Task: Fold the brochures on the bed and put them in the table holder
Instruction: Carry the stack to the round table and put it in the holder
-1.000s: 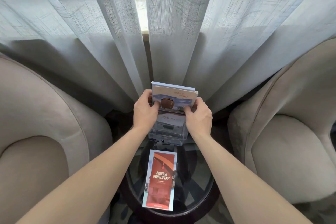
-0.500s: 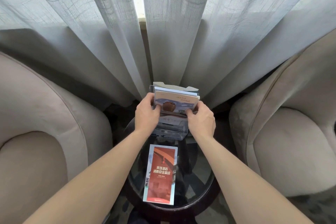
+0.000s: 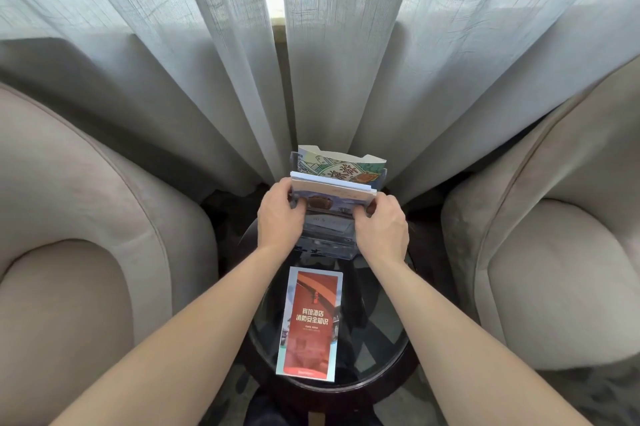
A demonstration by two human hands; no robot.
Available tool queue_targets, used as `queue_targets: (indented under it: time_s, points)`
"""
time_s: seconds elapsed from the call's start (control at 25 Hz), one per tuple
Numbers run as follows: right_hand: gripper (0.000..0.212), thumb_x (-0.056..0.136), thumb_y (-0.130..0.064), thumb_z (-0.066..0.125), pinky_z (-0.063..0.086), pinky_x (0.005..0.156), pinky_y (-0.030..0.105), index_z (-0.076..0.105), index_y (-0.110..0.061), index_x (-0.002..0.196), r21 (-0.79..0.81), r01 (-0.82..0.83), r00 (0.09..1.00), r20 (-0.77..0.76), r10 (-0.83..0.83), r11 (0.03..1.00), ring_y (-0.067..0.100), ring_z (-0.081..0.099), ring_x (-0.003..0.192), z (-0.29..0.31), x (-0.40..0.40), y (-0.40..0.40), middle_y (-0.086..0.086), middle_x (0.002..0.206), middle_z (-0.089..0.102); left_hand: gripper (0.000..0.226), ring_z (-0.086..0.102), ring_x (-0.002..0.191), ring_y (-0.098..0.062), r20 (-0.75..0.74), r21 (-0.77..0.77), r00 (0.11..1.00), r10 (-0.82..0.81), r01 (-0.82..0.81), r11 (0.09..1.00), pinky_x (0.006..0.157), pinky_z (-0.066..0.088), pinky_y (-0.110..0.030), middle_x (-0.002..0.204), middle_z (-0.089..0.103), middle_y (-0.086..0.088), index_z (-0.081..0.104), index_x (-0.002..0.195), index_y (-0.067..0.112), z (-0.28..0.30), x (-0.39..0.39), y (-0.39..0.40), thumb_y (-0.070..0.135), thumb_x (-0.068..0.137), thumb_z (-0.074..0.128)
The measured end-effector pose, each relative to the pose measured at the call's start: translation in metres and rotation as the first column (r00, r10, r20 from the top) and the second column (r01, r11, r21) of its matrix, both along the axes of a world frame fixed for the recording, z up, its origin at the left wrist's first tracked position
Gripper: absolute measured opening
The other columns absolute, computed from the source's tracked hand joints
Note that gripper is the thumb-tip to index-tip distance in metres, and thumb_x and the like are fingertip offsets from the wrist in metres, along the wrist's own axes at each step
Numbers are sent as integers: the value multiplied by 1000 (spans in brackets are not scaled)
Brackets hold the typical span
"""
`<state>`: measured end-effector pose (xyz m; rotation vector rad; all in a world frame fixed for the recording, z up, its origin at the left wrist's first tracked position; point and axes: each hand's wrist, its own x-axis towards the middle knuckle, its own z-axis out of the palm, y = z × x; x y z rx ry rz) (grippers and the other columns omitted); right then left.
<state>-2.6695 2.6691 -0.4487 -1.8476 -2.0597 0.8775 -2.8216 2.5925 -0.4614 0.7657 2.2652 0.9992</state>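
I hold the folded brochure by its two sides, my left hand and right hand each pinching an edge in a tight grip, so it goes straight down into the clear holder on the table.

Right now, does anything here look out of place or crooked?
One thing: the red brochure lies flat on the glass table, not in the clear holder. It sits slightly askew. The left hand and right hand hold the stack of brochures in the holder.
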Motion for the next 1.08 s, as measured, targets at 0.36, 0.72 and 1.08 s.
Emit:
queue_targets:
  time_s: [0.36,0.72,1.08]
  points:
    - [34,95,-26,58,39,81,28,56,-21,128,-57,97,981,-161,-105,994,16,55,107,12,-13,-14,-5,116,54,50,45,117,-1,-40,0,999,5,-5,1000,101,44,-32,135,51,7,46,140,30,6,13,-3,22,93,61]
    - [33,93,-18,55,37,80,29,57,-20,126,-44,60,989,-131,-65,997,22,55,105,16,-9,-8,1,114,54,54,52,117,-17,-19,-77,996,-92,90,993,99,49,-37,129,50,-2,39,148,23,16,13,3,16,96,51]
    - [47,93,-21,59,45,93,37,47,-12,138,-148,206,965,-133,-226,967,27,53,119,13,-14,-27,6,132,52,48,50,125,-20,73,-113,996,-47,55,992,105,46,-42,134,53,-3,48,138,21,10,24,-6,19,92,60]
